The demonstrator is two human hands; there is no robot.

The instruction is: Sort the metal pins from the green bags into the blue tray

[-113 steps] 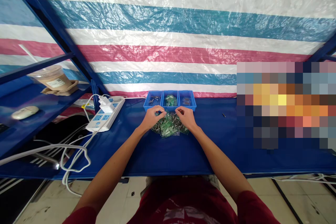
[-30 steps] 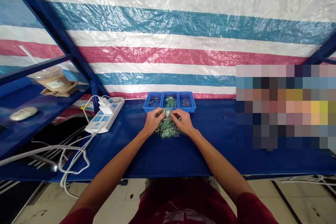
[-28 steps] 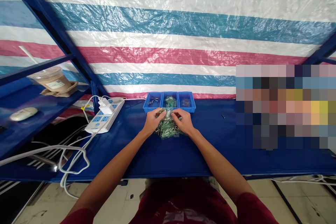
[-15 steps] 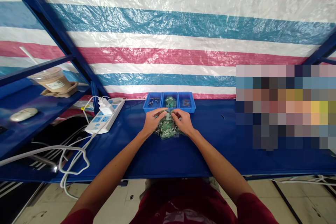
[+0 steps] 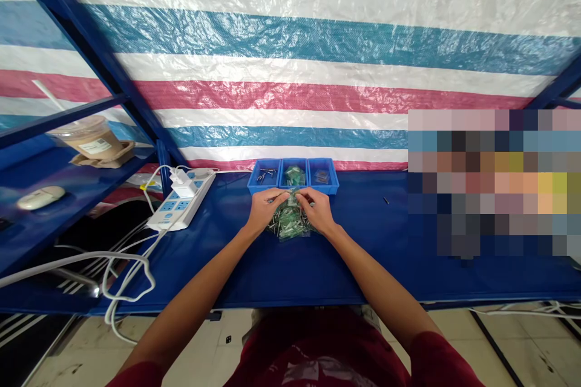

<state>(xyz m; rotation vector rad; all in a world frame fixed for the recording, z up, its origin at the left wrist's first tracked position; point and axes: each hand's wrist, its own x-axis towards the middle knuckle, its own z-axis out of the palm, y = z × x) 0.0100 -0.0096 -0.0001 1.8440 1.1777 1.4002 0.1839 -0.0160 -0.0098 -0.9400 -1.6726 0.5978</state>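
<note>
Both hands meet over a pile of screws and green-tinted plastic bags (image 5: 293, 225) on the blue table. Thumb and fingers of my left hand (image 5: 265, 208) pinch the left side of a small clear plastic bag (image 5: 293, 197). My right hand (image 5: 318, 208) grips the same bag from the right, its fingers closed. The bag's edges are partly hidden by my fingertips. Just behind my hands stands a blue three-part bin (image 5: 336, 184). Loose screws (image 5: 267, 174) lie in its left section, green bags (image 5: 296, 175) in the middle, and small clear packets (image 5: 322, 176) on the right.
One screw (image 5: 386, 200) lies alone to the right on the blue table (image 5: 363, 254). A white power strip (image 5: 181, 202) with cables sits at left. A shelf there holds a drink cup (image 5: 97, 139) and a mouse (image 5: 42, 198). The far right is pixelated.
My fingertips have shifted slightly at the bag's top edge. Otherwise both hands, the pile and the bin stay where they were.
</note>
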